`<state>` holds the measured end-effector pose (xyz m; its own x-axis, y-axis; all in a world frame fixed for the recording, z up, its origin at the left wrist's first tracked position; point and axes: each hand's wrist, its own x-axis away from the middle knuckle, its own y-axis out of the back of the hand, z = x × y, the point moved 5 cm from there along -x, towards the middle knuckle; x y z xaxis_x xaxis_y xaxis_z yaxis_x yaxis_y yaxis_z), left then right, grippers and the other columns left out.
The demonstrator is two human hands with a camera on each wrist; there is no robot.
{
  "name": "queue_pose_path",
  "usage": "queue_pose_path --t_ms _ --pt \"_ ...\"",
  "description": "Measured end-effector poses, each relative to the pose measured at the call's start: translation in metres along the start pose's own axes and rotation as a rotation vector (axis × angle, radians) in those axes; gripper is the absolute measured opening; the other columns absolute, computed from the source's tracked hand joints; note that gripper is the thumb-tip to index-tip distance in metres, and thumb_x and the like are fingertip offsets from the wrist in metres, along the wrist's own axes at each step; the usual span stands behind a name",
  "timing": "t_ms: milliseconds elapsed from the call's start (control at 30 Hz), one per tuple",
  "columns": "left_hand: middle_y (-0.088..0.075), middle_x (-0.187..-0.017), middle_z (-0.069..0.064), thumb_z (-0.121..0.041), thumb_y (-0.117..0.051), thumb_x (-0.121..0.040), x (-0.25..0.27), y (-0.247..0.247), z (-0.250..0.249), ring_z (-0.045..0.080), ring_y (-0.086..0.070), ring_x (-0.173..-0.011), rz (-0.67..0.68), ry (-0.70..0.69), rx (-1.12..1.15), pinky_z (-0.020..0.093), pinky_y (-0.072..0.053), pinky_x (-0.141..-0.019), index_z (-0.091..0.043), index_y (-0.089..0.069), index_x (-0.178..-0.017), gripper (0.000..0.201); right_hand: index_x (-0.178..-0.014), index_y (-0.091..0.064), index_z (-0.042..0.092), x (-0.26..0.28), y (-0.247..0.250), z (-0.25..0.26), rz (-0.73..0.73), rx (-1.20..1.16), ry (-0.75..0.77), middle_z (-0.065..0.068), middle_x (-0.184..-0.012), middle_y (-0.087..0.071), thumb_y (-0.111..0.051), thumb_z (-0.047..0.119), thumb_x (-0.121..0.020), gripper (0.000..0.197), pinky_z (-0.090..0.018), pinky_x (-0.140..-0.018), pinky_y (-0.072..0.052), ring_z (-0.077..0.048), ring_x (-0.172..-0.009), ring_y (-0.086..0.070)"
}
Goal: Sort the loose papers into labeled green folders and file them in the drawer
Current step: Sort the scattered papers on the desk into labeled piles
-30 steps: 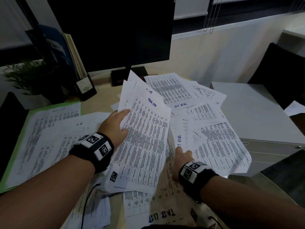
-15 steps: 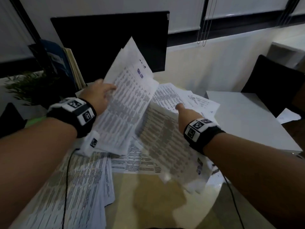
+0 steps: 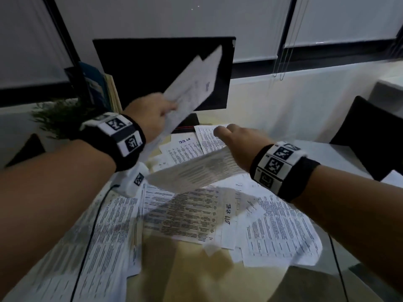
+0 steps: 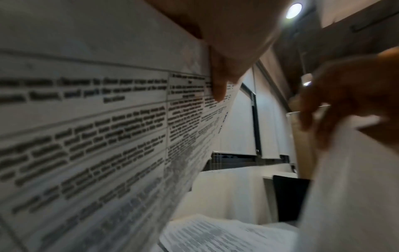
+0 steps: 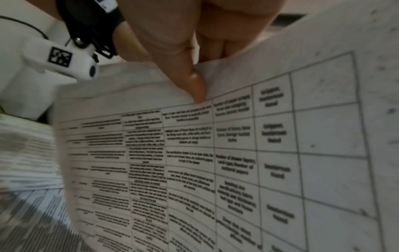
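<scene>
Landmark: a dark computer monitor (image 3: 163,70) standing at the back of the desk (image 3: 196,269).
Left hand: the left hand (image 3: 150,115), raised in front of the monitor's lower left, grips a small sheaf of printed sheets (image 3: 194,83) that fans up across the screen; the thumb pins one edge.
Right hand: the right hand (image 3: 242,140), lower and to the right of the monitor's base, pinches one edge of a single printed table sheet (image 3: 196,171); the sheet sags toward the viewer, above the desk.
Loose papers: many more printed pages (image 3: 185,216), some handwritten "TASK LIST", lie overlapping on the desk in front of the monitor.
Folders and drawer: no green folder or drawer shows in these views.
Handling: the paper looks light, thin and floppy, and it bends under its own weight. It will likely slide and fan apart; holding near a short edge, thumb on top and fingers beneath, should keep sheets together. Edges may crease easily.
Left of monitor: upright files (image 3: 96,88) and a plant (image 3: 61,116).
</scene>
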<state>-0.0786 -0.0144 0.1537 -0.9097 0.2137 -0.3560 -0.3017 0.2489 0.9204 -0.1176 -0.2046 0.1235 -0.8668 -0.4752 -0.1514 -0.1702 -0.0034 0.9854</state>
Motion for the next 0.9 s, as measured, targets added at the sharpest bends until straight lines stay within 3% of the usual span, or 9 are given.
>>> queue_pose_path --t_ms 100,167,300,400,500,600,700,800,900 --pt "-0.058 -0.113 0.002 -0.069 -0.027 -0.082 0.017 -0.019 -0.036 0.020 -0.055 -0.097 0.126 -0.086 0.035 0.028 -0.040 -0.078 -0.026 -0.062 -0.122 0.069 -0.128 -0.033 0.014 -0.002 0.008 0.009 -0.064 -0.081 0.038 -0.010 -0.109 -0.051 -0.045 -0.004 -0.088 0.046 -0.031 -0.059 -0.036 -0.023 -0.069 -0.043" --pt "-0.059 -0.111 -0.006 -0.089 -0.034 -0.067 0.026 -0.034 -0.050 0.010 -0.054 -0.090 0.236 -0.046 0.058 0.028 -0.044 -0.077 -0.028 -0.059 -0.121 0.085 -0.128 -0.033 0.013 -0.004 0.015 0.011 -0.093 -0.147 0.059 -0.010 -0.113 -0.050 -0.047 -0.001 -0.088 0.045 -0.031 -0.065 -0.034 -0.021 -0.071 -0.040" --pt "-0.054 -0.082 -0.003 -0.048 -0.046 -0.093 0.033 -0.058 -0.069 0.013 -0.054 -0.074 0.290 0.017 -0.164 0.028 -0.046 -0.069 -0.018 -0.059 -0.099 0.034 -0.129 -0.038 0.012 -0.012 0.020 0.008 -0.188 -0.184 0.101 -0.010 -0.120 -0.052 -0.048 0.003 -0.089 0.042 -0.027 -0.066 -0.031 -0.021 -0.076 -0.048" --pt "-0.059 -0.080 0.002 -0.031 -0.046 -0.097 0.036 -0.060 -0.062 0.022 -0.061 -0.081 0.205 0.132 0.006 0.029 -0.048 -0.073 -0.012 -0.067 -0.091 0.029 -0.114 -0.045 0.014 -0.007 0.023 -0.004 -0.477 -0.129 0.161 -0.013 -0.104 -0.060 -0.055 0.006 -0.076 0.040 -0.027 -0.063 -0.037 -0.029 -0.079 -0.061" --pt "-0.065 -0.075 0.006 -0.024 -0.056 -0.092 0.043 -0.057 -0.038 0.025 -0.062 -0.076 0.068 0.278 0.328 0.031 -0.050 -0.069 -0.012 -0.069 -0.072 0.027 -0.121 -0.043 0.022 0.009 0.016 -0.052 -0.730 -0.202 -0.187 -0.010 -0.125 -0.050 -0.079 0.030 -0.061 0.071 -0.044 -0.092 -0.038 -0.027 -0.113 -0.043" --pt "-0.069 -0.079 0.006 -0.023 -0.068 -0.085 0.053 -0.064 -0.021 0.019 -0.065 -0.074 -0.008 0.464 0.618 0.028 -0.052 -0.064 -0.017 -0.070 -0.073 0.013 -0.141 -0.023 0.021 0.022 -0.026 -0.087 -0.454 -0.578 -0.656 -0.004 -0.144 -0.025 -0.079 0.056 -0.061 0.104 -0.048 -0.107 -0.028 -0.024 -0.132 -0.024" --pt "-0.071 -0.088 -0.008 -0.018 -0.072 -0.083 0.062 -0.088 -0.013 0.008 -0.066 -0.084 0.036 0.556 0.863 0.018 -0.051 -0.067 -0.024 -0.071 -0.093 0.012 -0.146 -0.014 0.009 0.017 -0.081 -0.085 -0.151 -0.901 -0.756 -0.010 -0.148 -0.026 -0.077 0.062 -0.058 0.120 -0.045 -0.112 -0.028 -0.028 -0.137 -0.026" --pt "-0.067 -0.089 -0.011 -0.009 -0.066 -0.086 0.063 -0.106 -0.003 0.012 -0.063 -0.088 0.059 0.539 0.809 0.010 -0.044 -0.064 -0.024 -0.066 -0.094 0.017 -0.149 -0.009 0.010 0.015 -0.132 -0.091 0.012 -1.293 -0.929 -0.014 -0.149 -0.029 -0.082 0.050 -0.061 0.121 -0.047 -0.106 -0.037 -0.033 -0.133 -0.036" --pt "-0.065 -0.109 0.000 -0.003 -0.062 -0.086 0.068 -0.126 0.010 0.021 -0.061 -0.099 0.078 0.587 0.843 0.024 -0.049 -0.078 -0.025 -0.050 -0.120 0.043 -0.146 -0.026 0.014 0.015 -0.177 -0.089 0.221 -1.561 -0.983 -0.015 -0.138 -0.043 -0.085 0.050 -0.056 0.113 -0.053 -0.094 -0.048 -0.035 -0.117 -0.051"
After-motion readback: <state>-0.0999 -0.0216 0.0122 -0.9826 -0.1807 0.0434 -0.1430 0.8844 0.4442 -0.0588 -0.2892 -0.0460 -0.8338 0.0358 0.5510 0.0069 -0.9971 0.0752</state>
